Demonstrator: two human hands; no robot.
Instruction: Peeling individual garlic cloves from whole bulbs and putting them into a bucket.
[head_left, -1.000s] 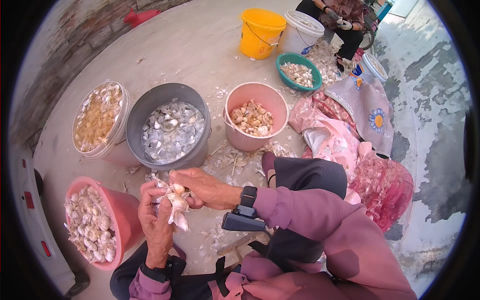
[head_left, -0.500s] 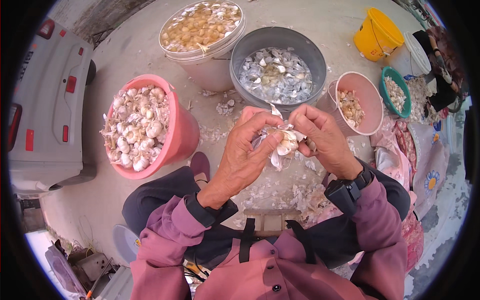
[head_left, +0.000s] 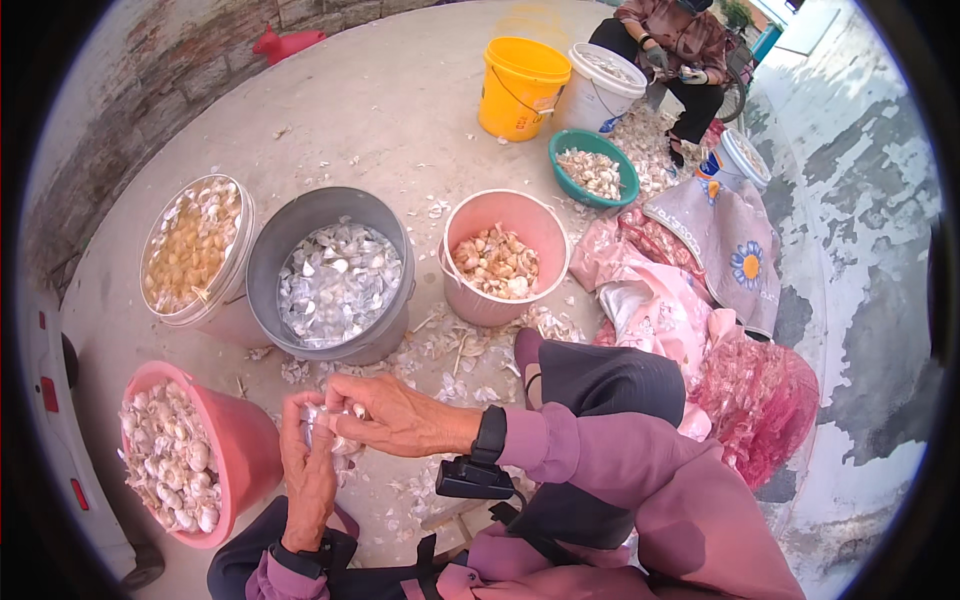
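Note:
Just in front of the grey bucket, my left hand (head_left: 308, 465) and my right hand (head_left: 405, 418) meet around a partly opened garlic bulb (head_left: 344, 450). Its pale, papery skin shows below the fingers, which hide much of it. Both hands are closed, fingertips pressed together. Left of them, a pink bucket (head_left: 238, 455) is heaped with whole garlic bulbs (head_left: 175, 450). Beyond the hands, the grey bucket (head_left: 268, 300) contains pale garlic cloves (head_left: 340, 280) in water. A pale pink bucket (head_left: 478, 308) to the right has brownish garlic pieces (head_left: 497, 262) inside.
Cloves soak in a white bucket (head_left: 240, 310) at left. Farther off are a green basin (head_left: 610, 195), a yellow bucket (head_left: 510, 100) and a white bucket (head_left: 585, 105). A seated person (head_left: 685, 50) wears gloves. Pink cloth (head_left: 650, 310) lies at right; garlic skins (head_left: 440, 385) litter the ground.
My view has swung right and up, bringing the seated person and the wall into sight. Both hands remain together on the garlic bulb, now lower and farther left in the picture.

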